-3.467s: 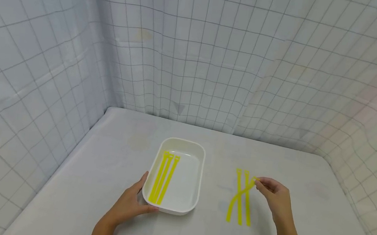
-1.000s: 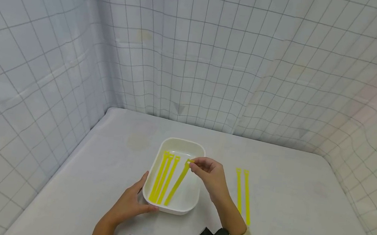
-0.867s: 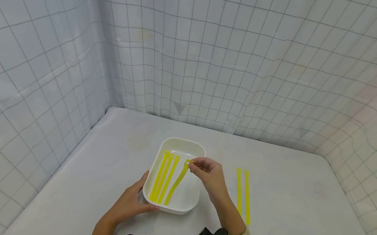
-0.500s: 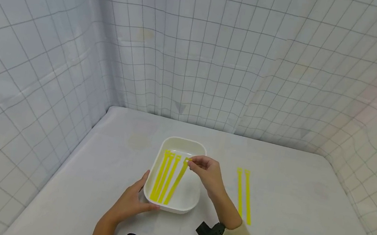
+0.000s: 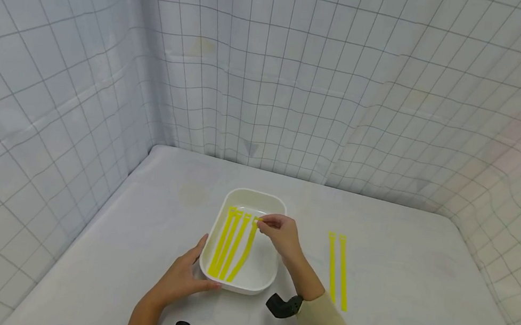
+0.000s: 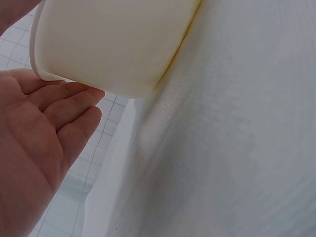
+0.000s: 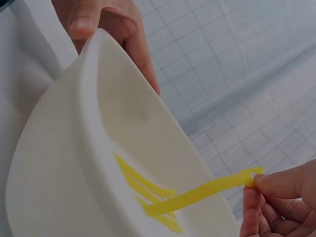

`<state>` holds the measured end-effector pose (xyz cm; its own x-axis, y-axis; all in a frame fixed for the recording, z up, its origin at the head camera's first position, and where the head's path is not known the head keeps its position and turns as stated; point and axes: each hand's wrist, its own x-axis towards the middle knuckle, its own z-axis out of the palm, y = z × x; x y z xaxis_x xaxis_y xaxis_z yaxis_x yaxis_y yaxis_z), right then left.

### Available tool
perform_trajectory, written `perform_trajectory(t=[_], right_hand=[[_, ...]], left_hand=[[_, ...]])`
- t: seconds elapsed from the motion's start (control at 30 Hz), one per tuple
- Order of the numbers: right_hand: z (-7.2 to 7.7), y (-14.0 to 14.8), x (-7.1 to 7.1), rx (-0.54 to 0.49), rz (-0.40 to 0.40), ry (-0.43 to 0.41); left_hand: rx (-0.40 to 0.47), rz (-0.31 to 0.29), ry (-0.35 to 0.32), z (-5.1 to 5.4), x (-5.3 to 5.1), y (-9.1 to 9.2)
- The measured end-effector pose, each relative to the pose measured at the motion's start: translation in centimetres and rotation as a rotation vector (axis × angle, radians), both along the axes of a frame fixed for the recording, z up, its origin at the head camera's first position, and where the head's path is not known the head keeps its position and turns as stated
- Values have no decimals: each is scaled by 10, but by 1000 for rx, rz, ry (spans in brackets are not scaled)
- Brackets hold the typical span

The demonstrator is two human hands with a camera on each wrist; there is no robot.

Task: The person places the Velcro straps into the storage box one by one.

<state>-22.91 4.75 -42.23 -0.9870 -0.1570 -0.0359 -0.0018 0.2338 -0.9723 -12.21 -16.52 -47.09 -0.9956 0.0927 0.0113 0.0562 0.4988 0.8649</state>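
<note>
Left of centre on the surface (image 5: 158,212), a tray (image 5: 246,290) holds three strips (image 5: 234,248). The left hand (image 5: 181,277) grips its near-left corner, probably for steadiness; the right hand (image 5: 282,236) pinches another strip (image 5: 248,247) by its end, apparently aligning it. Two more (image 5: 343,274) lie toward the right edge.

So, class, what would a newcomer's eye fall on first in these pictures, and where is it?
Probably the bright yellow: three strips lie side by side in the left part of the white tray, and the right hand pinches the end of a fourth strip beside them. Two more strips lie on the table, right of the tray. Next comes the left hand, gripping the tray's near left corner.
</note>
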Motion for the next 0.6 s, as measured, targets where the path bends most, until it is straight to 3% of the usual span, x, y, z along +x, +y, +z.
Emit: perform_trajectory(t=[0.17, 0.6], right_hand=[[-6, -3, -8, 43, -13, -5], [-5, -14, -26, 215, -43, 112]], left_hand=[[-10, 0, 4, -1, -1, 0], [-4, -3, 13, 0, 0, -1]])
